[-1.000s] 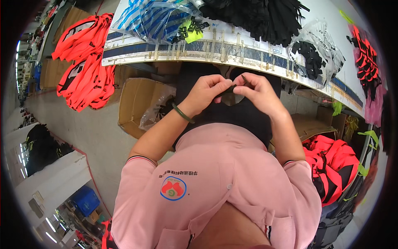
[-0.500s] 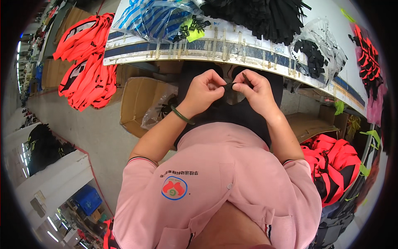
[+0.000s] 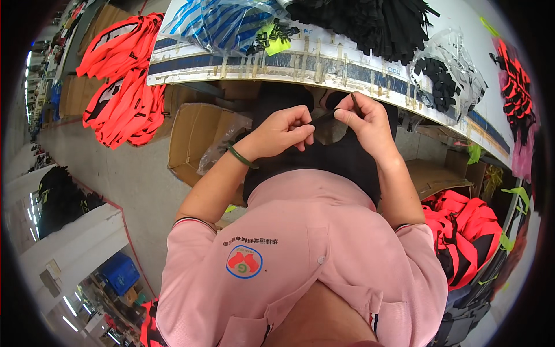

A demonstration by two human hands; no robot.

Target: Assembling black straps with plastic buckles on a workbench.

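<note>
head view: the person, in a pink shirt (image 3: 306, 254), is holding both hands up just below the table edge (image 3: 324, 61). the left hand (image 3: 280, 134) is curling shut, its fingers pinching one end of a thin black strap (image 3: 325, 117). the right hand (image 3: 364, 124) is closing on the other end, thumb and forefinger pinching it, so the strap is running between the two hands, close together and in front of the dark cloth (image 3: 341, 159) lying over the lap. a green bangle (image 3: 240, 157) is sitting on the left wrist.

on the table, a heap of black straps (image 3: 370, 23) is lying above the hands, a clear bag with blue stripes (image 3: 225, 23) is lying to its left, and a small pile of black buckles (image 3: 272, 34) is sitting on a yellow-green slip beside that bag. a clear bag of black parts (image 3: 445, 78) is resting near the table's right part. an open cardboard box (image 3: 196, 139) is standing under the table to the left of the left forearm. orange-red and black cloth pieces (image 3: 124, 81) are hanging at the far left, and more of the same (image 3: 462, 237) are piling up at the person's right side.
</note>
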